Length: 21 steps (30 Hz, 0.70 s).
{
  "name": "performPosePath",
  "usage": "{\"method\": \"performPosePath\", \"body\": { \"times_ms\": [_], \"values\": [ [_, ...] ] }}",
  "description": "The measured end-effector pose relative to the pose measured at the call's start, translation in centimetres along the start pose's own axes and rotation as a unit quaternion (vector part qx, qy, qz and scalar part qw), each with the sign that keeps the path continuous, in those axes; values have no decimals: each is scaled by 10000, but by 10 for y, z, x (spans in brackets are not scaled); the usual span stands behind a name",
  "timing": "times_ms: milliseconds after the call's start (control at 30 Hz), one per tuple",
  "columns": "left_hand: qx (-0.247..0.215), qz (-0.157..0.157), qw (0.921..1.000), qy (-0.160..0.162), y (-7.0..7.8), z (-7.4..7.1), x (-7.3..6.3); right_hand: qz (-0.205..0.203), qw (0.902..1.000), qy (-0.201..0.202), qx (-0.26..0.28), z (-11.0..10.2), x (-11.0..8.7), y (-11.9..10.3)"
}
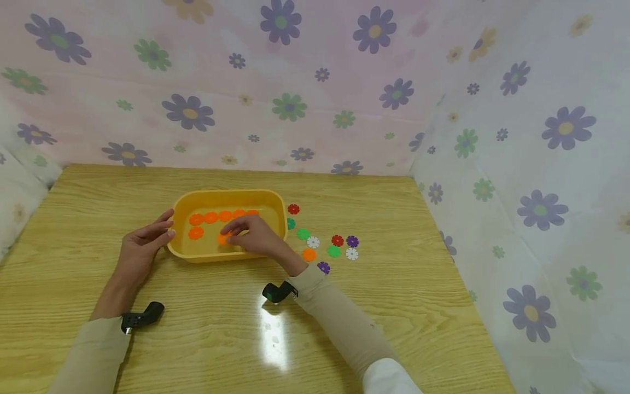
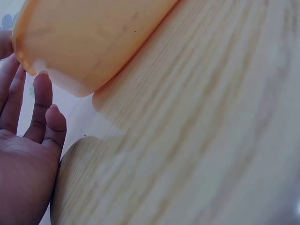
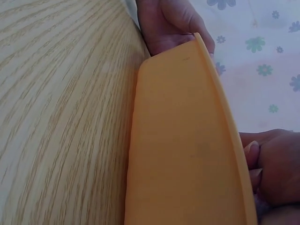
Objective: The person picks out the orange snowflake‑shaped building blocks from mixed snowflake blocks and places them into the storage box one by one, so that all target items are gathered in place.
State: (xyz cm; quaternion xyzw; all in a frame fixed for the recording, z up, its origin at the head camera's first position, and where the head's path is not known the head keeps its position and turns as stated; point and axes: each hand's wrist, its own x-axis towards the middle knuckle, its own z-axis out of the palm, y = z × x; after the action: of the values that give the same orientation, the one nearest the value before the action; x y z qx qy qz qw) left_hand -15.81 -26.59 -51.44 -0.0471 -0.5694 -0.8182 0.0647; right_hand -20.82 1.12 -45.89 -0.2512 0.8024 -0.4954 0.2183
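Observation:
A yellow plastic basket (image 1: 226, 256) stands on the table, with several orange snowflake discs (image 1: 196, 233) laid flat inside, most in a row along the far side. My right hand (image 1: 256, 234) reaches over the near rim and pinches an orange disc (image 1: 222, 239) low inside the basket. In the right wrist view the basket's wall (image 3: 178, 140) hides that disc and part of the fingers. At the basket's left end my left hand (image 1: 143, 249) rests its thumb and fingertips against the rim; the left wrist view has its fingers (image 2: 42, 96) loosely bent beside the wall.
Right of the basket lie several loose snowflake discs: red (image 1: 337, 241), green (image 1: 333, 251), white (image 1: 351, 254), purple (image 1: 323, 267) and one orange (image 1: 309, 255). Flower-patterned cloth (image 1: 295, 131) hangs behind and along the sides of the wooden table (image 1: 206, 339).

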Motion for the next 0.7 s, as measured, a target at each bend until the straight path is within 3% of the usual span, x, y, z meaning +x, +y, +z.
{"method": "performPosePath", "body": {
  "times_ms": [400, 700],
  "values": [
    [186, -73, 9998, 6, 0, -1, 0, 259, 9972, -640, -279, 6, 15, -4],
    [75, 7, 10000, 22, -1, 0, 0, 499, 9978, -282, -321, 11, 28, -1]
  ]
}}
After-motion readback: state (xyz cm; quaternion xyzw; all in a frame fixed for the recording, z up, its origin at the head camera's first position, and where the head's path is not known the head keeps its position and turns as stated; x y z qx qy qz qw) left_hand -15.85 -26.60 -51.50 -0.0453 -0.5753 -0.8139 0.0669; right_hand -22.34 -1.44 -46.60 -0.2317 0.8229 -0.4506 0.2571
